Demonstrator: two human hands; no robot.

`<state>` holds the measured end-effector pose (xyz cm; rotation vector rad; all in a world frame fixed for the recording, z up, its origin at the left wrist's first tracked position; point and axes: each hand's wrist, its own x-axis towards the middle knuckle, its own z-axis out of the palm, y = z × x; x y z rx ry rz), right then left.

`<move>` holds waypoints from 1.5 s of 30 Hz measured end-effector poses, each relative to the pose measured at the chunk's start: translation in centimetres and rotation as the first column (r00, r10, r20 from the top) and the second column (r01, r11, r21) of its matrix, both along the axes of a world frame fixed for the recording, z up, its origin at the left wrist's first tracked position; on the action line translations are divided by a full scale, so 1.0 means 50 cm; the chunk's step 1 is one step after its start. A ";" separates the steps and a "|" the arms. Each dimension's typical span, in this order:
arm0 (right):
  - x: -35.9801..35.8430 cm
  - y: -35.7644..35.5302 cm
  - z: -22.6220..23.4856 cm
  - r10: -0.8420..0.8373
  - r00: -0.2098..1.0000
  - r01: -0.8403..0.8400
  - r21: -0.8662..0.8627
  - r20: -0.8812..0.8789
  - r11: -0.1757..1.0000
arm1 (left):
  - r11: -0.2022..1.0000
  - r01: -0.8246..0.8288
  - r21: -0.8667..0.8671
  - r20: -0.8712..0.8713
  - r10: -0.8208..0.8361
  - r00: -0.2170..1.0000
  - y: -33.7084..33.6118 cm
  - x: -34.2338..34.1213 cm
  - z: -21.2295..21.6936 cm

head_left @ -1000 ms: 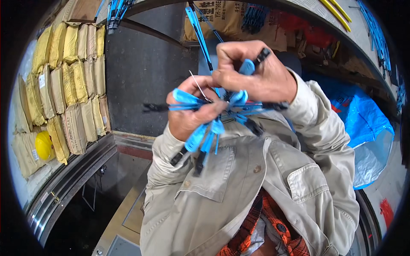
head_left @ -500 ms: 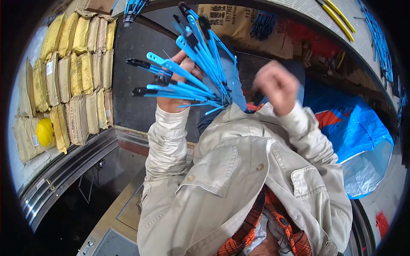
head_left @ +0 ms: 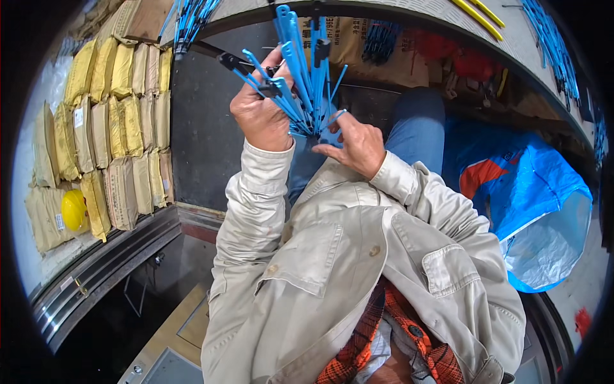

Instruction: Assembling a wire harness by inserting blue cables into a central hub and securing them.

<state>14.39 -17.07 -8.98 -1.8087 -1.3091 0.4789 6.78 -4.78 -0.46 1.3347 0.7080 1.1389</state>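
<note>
Clasping a splayed bundle of blue strips (head_left: 299, 80) just beyond the jacket (head_left: 339, 217), the left hand (head_left: 261, 120) wraps its fingers around it. Near the bundle's near end, the right hand's (head_left: 360, 148) thumb and forefinger stand spread, left of a blue bag (head_left: 540, 182).

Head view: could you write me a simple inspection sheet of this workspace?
Surface: pale patterned worktop at upper right, bearing two yellow rods and slim blue strips.
Job's things: fanned bundle of slim blue strips with black ends.
Clutter: glossy blue-and-red sack with silvery lining at right; small red tangle, too unclear to identify.
Grips: bare left hand holds the bundle; bare right hand is at its lower end, contact unclear.
Cables: nothing seen.
Surroundings: stacked tan and yellow packages at left, beside a rounded yellow helmet-like object.
</note>
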 end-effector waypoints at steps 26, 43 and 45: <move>0.000 -0.006 -0.058 -0.015 0.989 0.031 -0.102 0.149 0.994 | 0.929 -0.051 0.367 -0.154 0.114 0.981 -0.054 0.024 -0.031; 0.137 -0.093 0.039 -0.174 0.840 0.153 0.083 0.514 0.985 | 0.976 0.112 0.188 -0.080 -0.098 0.992 0.061 -0.080 -0.047; 0.118 -0.066 -0.001 0.045 0.819 -0.023 -0.045 0.573 0.999 | 0.980 0.178 -0.092 0.094 -0.169 0.981 0.054 -0.079 -0.034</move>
